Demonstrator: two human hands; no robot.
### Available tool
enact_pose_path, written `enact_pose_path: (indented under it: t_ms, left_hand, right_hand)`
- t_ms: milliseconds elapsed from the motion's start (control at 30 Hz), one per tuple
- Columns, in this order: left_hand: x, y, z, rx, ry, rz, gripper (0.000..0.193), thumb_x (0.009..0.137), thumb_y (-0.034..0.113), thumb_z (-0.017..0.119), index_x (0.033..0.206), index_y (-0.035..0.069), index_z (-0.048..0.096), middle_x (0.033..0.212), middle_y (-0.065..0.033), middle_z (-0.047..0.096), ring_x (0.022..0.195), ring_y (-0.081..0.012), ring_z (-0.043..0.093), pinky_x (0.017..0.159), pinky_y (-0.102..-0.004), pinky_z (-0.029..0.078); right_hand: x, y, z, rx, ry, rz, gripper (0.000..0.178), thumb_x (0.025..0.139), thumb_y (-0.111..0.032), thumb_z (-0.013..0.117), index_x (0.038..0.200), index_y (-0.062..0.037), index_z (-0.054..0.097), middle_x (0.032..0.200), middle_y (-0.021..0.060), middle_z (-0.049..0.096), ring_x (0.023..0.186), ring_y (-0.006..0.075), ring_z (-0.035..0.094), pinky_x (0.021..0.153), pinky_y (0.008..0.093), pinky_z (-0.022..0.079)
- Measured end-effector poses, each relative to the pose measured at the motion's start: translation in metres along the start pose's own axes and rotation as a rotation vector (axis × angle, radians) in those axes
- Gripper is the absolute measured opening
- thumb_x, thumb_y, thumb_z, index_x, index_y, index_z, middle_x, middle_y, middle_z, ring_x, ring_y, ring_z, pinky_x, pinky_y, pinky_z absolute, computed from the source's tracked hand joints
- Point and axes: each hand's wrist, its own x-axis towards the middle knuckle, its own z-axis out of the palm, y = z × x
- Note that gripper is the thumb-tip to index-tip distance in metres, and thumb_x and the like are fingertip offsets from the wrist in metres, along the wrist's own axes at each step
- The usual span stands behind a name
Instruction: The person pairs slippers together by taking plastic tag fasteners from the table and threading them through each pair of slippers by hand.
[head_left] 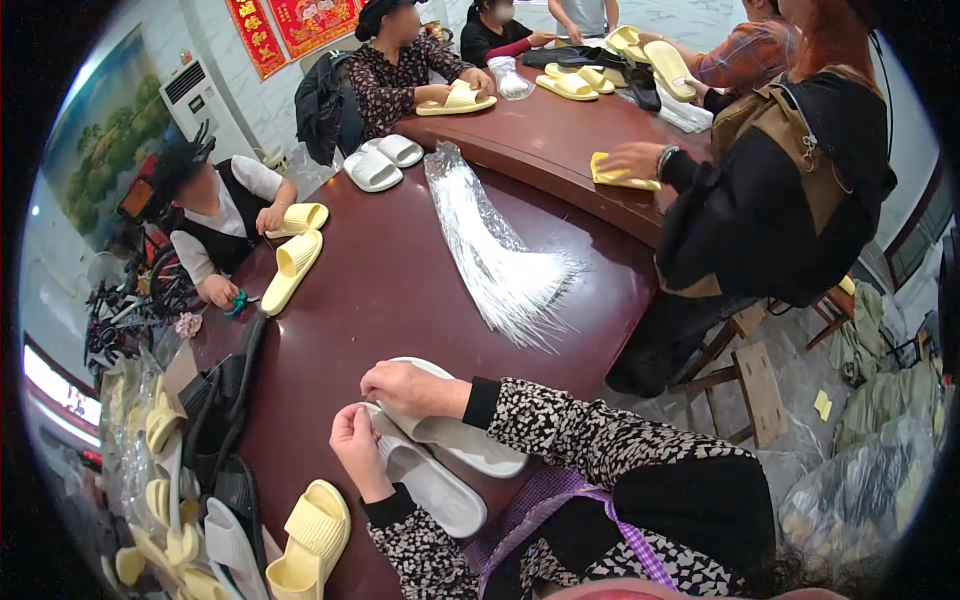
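Note:
A pair of grey slippers lies side by side at the near edge of the dark red table, one slipper (432,490) to the left and the other slipper (485,447) to the right. My left hand (358,447) is closed in a pinch just left of the toe end. Over the straps, my right hand (412,388) is closed too, its fingertips close to those of my left. Whatever is between the fingers is too small to make out. Farther up the table lies a bundle of thin white plastic ties (500,265), partly in a clear bag.
A yellow slipper (312,540) sits left of me, beside piled slippers (165,500) and a black bag (228,400). A pair of light slippers (383,163) stands at the far edge. Several people handle yellow slippers around the tables. Wooden stools (760,395) stand at right.

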Motion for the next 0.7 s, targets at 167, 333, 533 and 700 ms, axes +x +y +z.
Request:
enact_pose_path:
  t_ms: [167,333,533,700]
  left_hand:
    - [-0.004,0.004,0.0,-0.009,0.022,-0.002,0.007,0.09,0.007,0.057,0.088,0.001,0.06,0.069,0.0038,0.053,0.054,-0.0024,0.043,0.048,-0.0164,0.033]
    - [0.001,0.003,0.006,0.16,0.02,0.004,0.01,0.09,0.007,0.056,0.093,0.0,0.063,0.071,0.0032,0.055,0.057,-0.0026,0.044,0.05,-0.0174,0.034]
    - [0.011,0.002,0.007,0.173,0.025,-0.006,0.012,0.09,0.009,0.058,0.097,0.0,0.063,0.073,0.0031,0.055,0.058,-0.0028,0.047,0.051,-0.0168,0.036]
    - [0.01,-0.008,-0.006,-0.086,0.029,-0.061,0.008,0.089,0.009,0.059,0.091,0.002,0.063,0.075,0.0028,0.059,0.057,-0.0006,0.047,0.052,-0.015,0.038]
  right_hand:
    - [-0.001,-0.001,0.001,0.015,0.014,-0.027,0.006,0.082,-0.009,0.06,0.087,-0.0044,0.059,0.079,0.0137,0.059,0.078,0.0313,0.059,0.069,0.0405,0.049]
    - [-0.001,0.019,0.005,-0.003,0.084,-0.12,0.007,0.077,-0.003,0.062,0.084,-0.0042,0.06,0.079,0.013,0.061,0.075,0.0313,0.059,0.067,0.0391,0.049]
    - [0.01,0.019,-0.001,0.052,0.136,-0.014,0.012,0.08,0.003,0.06,0.091,-0.0027,0.063,0.082,0.0111,0.063,0.078,0.025,0.063,0.07,0.0319,0.051]
    - [0.006,0.022,0.01,0.152,0.104,0.035,0.01,0.082,0.001,0.061,0.091,-0.0022,0.063,0.083,0.0099,0.064,0.076,0.0217,0.063,0.069,0.03,0.05]
